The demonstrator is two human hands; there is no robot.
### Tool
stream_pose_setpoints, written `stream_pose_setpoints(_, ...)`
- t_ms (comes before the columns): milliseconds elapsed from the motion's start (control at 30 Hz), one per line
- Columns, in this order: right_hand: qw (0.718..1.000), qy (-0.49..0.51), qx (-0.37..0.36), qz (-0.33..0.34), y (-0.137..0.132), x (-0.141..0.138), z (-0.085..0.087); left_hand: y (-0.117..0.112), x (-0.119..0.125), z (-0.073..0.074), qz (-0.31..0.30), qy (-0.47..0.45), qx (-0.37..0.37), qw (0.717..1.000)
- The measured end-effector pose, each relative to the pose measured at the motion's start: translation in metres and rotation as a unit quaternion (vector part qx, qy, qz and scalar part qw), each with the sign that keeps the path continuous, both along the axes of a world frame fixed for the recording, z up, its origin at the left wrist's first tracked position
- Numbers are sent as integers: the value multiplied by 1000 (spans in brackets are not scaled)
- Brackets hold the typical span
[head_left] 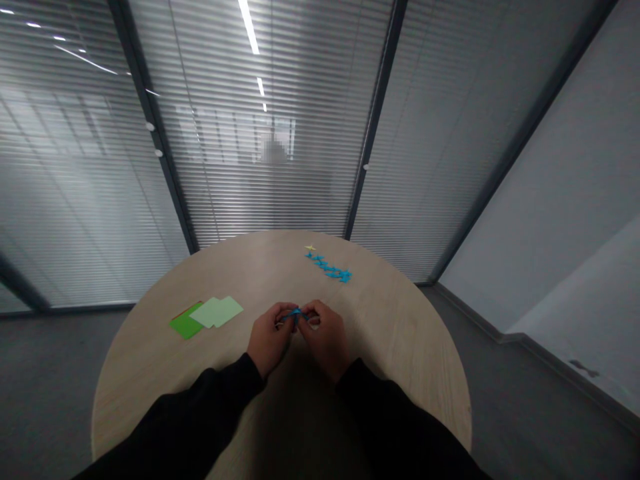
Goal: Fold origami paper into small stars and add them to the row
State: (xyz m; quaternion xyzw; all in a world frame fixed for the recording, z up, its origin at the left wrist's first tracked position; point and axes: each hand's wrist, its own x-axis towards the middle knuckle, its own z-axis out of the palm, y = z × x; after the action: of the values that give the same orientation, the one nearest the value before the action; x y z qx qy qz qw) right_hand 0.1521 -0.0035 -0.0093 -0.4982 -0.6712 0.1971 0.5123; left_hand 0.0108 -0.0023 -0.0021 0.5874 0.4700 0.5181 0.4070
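Between my two hands, over the middle of the table, is a small piece of folded blue paper [296,311]. The fingertips of my left hand [270,337] pinch its left side. My right hand [326,337] grips the right side with thumb and fingers. Much of the paper is covered by my fingers, so its full shape cannot be made out. Farther back, to the right, lies a row of several small folded blue paper pieces [331,269]. A pale yellow star-like paper piece [310,247] lies at the far end of that row.
Left of my hands, light green paper sheets [226,311] overlap a brighter green sheet [186,325], with a thin red edge showing. Everything rests on a round wooden table [400,347]. Behind it stands a glass partition with blinds [280,193]; a white wall [550,220] is at the right.
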Motion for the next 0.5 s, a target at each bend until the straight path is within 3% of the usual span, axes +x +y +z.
stream_pose_setpoints(133,997,59,-47,22,3,4,-1,1,-1,-2,-21,1,-9,1000)
stream_pose_setpoints(500,997,58,-43,35,5,10,2,3,-3,-4,-87,-43,-40,994)
